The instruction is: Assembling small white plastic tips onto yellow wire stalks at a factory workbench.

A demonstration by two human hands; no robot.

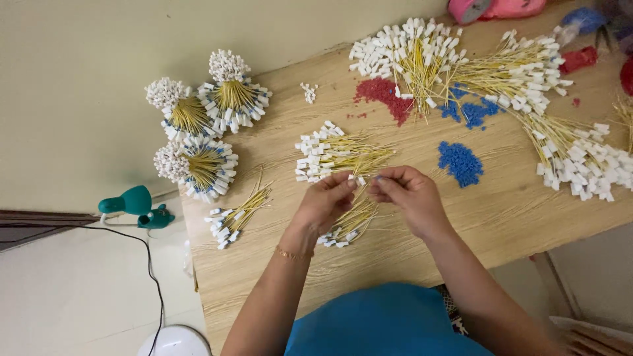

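Yellow ties with white tags, thin straps each with a small white block at one end, lie in a loose bundle (349, 224) on the wooden surface (501, 217), directly under the two hands. The left hand (326, 204) and the right hand (405, 194) meet just above this bundle, and their fingers are closed in a pinch on one small white tag piece (361, 179) between them; the fingertips of both hands almost touch each other. The left wrist carries a thin gold bracelet (290, 254). Closer to the person than the bundle, a blue garment (382, 323) covers the lower edge of the view.

Left of the bundle, a smaller group of ties (237, 214) lies near the edge of the surface. Just beyond the hands a fan of ties (339, 155) spreads with its white tags to the left. To the right of the bundle there is a pile of blue grains (460, 161), and further right a large heap of ties (573, 158) reaches toward the right edge.

Further away from the bundle, a pile of red grains (386, 95) and a second blue pile (471, 112) lie beside two more heaps of ties (409, 56) at the far side. At the far left corner, three round tied bunches (204, 125) with white and blue tags lie together. Beyond the left edge, on the floor, a green object (135, 206) stands beside a black cable (148, 264).
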